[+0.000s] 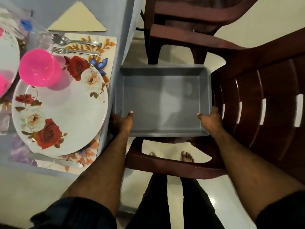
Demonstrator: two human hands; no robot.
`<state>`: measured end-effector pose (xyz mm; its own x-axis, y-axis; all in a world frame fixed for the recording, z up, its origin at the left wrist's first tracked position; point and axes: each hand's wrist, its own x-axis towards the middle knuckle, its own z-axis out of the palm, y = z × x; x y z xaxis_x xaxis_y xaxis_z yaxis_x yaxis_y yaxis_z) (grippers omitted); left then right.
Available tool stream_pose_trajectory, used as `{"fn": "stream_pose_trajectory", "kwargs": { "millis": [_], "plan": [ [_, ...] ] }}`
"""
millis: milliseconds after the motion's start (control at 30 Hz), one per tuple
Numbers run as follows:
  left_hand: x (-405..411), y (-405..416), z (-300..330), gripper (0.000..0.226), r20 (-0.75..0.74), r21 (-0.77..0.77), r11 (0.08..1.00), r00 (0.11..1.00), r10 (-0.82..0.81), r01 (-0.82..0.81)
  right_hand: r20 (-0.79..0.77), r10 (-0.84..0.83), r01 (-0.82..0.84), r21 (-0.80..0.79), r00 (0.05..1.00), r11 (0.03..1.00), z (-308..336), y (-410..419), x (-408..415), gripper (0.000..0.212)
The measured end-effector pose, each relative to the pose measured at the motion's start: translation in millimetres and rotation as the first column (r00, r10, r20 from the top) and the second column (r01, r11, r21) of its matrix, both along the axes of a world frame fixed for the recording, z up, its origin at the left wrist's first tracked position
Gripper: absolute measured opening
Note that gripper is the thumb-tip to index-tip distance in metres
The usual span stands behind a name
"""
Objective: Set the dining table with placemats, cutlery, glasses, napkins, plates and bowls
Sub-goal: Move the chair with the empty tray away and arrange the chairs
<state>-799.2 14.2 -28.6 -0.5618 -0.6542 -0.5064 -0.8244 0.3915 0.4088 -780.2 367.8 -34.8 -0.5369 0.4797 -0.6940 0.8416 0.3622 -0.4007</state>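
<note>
An empty grey tray [162, 100] sits over the seat of a brown plastic chair. My left hand [121, 123] grips its near left corner, thumb inside the rim. My right hand [210, 119] grips the near right corner the same way. On the table to the left lies a floral placemat [105, 47] with a rose-patterned plate [69, 116], a pink bowl [39, 67] on the plate's far edge, a spoon [74, 40], a fork [74, 51] and a knife [56, 160]. A folded cream napkin [77, 19] lies beyond the mat, and a clear glass [42, 37] stands beside the spoon.
The brown chair [257, 100] stands right of the table, a second one [186, 22] behind it. Another plate [8, 52] and pink bowl [2, 85] show at the left edge. The table edge [115, 76] runs beside the tray. My bare feet are on the tiled floor below.
</note>
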Motion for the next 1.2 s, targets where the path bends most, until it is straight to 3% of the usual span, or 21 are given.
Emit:
{"fn": "stream_pose_trajectory", "kwargs": {
  "millis": [167,267,400,467,567,733,833,933,1067,1200],
  "plan": [
    [-8,5,19,0.104,0.017,0.142,0.987,0.998,0.066,-0.068,-0.156,0.016,0.026,0.263,0.988,0.964,63,16,-1,0.052],
    [1,-7,-5,0.120,0.091,0.206,0.966,0.986,0.140,-0.156,-0.173,0.014,0.042,0.315,0.985,0.948,96,20,-4,0.032],
    [13,8,44,0.109,0.140,0.371,0.918,0.986,0.096,-0.142,-0.225,-0.050,0.129,0.352,0.973,0.927,175,30,10,0.020],
    [21,25,99,0.101,0.153,0.395,0.913,0.988,0.038,-0.096,-0.274,-0.081,0.178,0.351,0.958,0.919,202,35,20,0.019],
    [29,36,131,0.090,0.116,0.380,0.922,0.993,0.028,-0.071,-0.320,-0.066,0.190,0.373,0.945,0.908,234,44,32,0.019],
    [31,48,159,0.111,0.060,0.429,0.903,0.998,-0.030,0.001,-0.421,-0.071,0.240,0.365,0.904,0.899,285,64,43,0.020],
    [34,62,206,0.098,0.020,0.418,0.908,0.999,-0.028,0.017,-0.461,-0.073,0.253,0.340,0.884,0.906,308,78,42,0.021],
    [32,69,246,0.103,-0.029,0.416,0.909,0.999,-0.026,0.036,-0.471,-0.071,0.240,0.310,0.880,0.920,335,89,38,0.024],
    [30,77,282,0.099,-0.106,0.448,0.894,0.993,0.046,0.007,-0.509,-0.038,0.204,0.275,0.860,0.940,367,110,32,0.031],
    [31,66,275,0.099,-0.159,0.419,0.906,0.977,0.140,-0.061,-0.538,-0.034,0.181,0.221,0.842,0.958,393,130,30,0.033]
  ]
}}
